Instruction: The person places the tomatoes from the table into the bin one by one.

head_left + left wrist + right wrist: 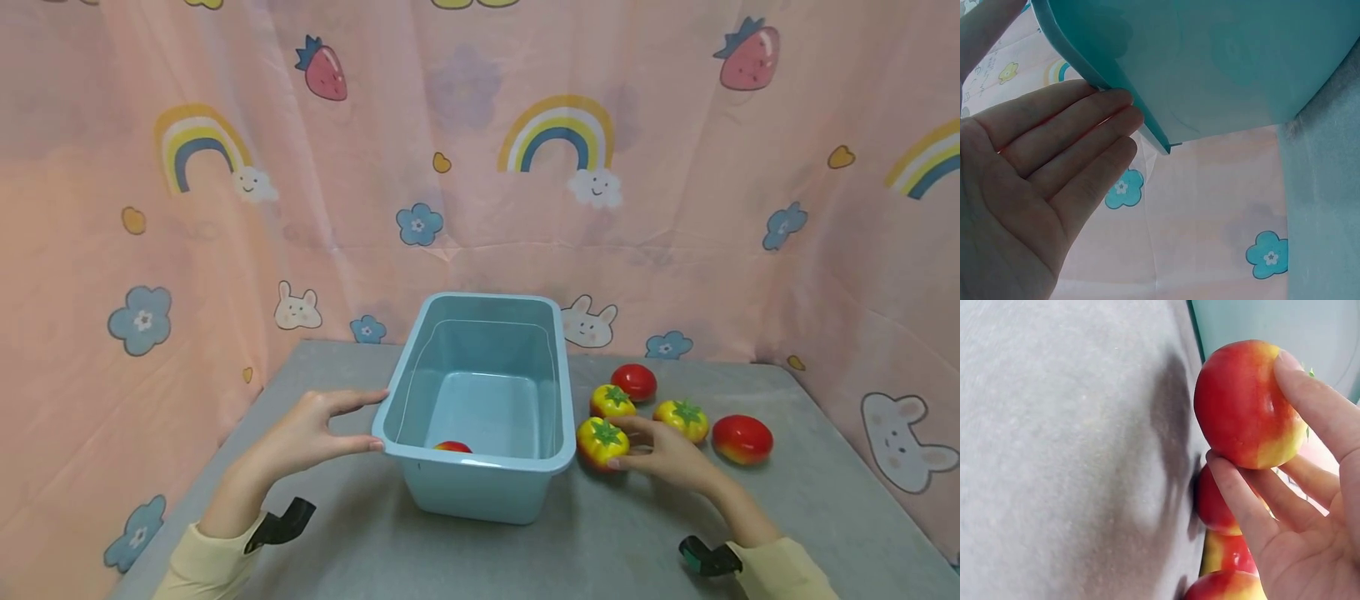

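Observation:
A light blue plastic bin [487,487] stands in the middle of the table. At its near left corner, my left hand [318,429] touches the rim with fairly straight fingers, the thumb spread apart from them. My right hand [667,454] pinches a yellow-and-red toy tomato [600,444] with a green star-shaped top, just right of the bin. In the right wrist view, thumb and fingertips press opposite sides of that tomato [1241,406]. Part of a red toy tomato [453,447] shows inside the bin, mostly hidden by the near wall.
Beyond my right hand lie a yellow tomato [611,401] and a red one [634,382]. Farther right are another yellow tomato [681,419] and a red one [742,439]. Behind the grey table [345,533] hangs a pink patterned curtain [360,167].

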A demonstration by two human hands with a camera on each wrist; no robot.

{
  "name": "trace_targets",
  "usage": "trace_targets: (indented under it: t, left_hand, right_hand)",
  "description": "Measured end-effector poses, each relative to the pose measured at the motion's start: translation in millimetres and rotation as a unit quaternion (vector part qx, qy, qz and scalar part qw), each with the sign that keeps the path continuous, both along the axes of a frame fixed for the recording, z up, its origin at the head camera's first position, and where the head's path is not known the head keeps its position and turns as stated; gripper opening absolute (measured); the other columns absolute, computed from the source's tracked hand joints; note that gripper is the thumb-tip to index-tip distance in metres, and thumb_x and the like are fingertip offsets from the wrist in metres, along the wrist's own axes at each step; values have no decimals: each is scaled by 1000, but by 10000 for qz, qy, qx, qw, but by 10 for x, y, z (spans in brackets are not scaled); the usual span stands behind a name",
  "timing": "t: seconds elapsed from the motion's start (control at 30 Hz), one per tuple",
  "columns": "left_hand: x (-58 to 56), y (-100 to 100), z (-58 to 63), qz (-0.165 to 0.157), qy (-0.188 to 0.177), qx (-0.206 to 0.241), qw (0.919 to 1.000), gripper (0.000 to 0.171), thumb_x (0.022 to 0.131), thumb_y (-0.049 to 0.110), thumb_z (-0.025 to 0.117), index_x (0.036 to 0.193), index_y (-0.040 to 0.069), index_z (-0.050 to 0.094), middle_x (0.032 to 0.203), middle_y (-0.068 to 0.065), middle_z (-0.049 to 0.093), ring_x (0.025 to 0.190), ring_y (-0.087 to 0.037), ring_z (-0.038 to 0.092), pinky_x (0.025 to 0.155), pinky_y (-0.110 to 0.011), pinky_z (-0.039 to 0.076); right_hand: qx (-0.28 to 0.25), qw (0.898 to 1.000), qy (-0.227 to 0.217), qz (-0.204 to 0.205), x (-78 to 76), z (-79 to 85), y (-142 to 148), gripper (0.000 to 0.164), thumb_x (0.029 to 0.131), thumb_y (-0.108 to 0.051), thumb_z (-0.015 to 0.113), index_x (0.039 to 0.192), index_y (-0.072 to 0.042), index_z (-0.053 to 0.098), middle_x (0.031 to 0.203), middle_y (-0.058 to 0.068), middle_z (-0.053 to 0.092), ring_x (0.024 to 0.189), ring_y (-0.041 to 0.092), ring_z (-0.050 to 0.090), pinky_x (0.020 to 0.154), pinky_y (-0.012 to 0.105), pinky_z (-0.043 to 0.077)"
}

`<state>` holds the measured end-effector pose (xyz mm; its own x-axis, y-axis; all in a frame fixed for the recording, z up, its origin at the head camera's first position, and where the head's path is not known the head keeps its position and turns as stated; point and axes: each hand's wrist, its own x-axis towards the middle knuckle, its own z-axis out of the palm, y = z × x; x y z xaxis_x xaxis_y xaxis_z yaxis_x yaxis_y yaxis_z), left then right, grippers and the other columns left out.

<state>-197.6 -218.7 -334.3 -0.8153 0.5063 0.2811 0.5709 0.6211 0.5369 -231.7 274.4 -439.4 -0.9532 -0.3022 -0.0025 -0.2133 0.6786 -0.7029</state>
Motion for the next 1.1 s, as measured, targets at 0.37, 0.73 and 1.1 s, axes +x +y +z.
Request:
trace_targets:
  t: [0.37, 0.73, 1.1]
  left_hand:
    - [6, -16, -21, 2, 94, 2, 10000, 63, 77, 47, 74, 130, 16, 60, 128, 2, 62, 119, -23, 59, 97, -44, 50]
    - [3, -9, -15, -19, 138, 1, 9999, 62, 77, 45, 74, 129, 15, 60, 128, 2, 62, 118, -23, 59, 96, -44, 50]
    - [7, 6, 9, -11, 16, 17, 10000, 62, 78, 46, 74, 129, 15, 60, 128, 3, 62, 119, -23, 58, 97, -44, 50]
  right_hand:
    - [-2, 10000, 3, 3, 19, 122, 27, 71, 77, -44, 76, 135, -11, 51, 133, 18, 54, 114, 37, 57, 83, 40, 58]
    - [79, 9998, 118, -160, 94, 289, 64, 77, 74, -47, 77, 135, -10, 49, 133, 18, 54, 115, 39, 57, 77, 36, 59]
    - [225, 9984, 501, -156, 132, 434, 108, 71, 75, -44, 77, 133, -11, 52, 130, 18, 55, 111, 39, 58, 75, 36, 60]
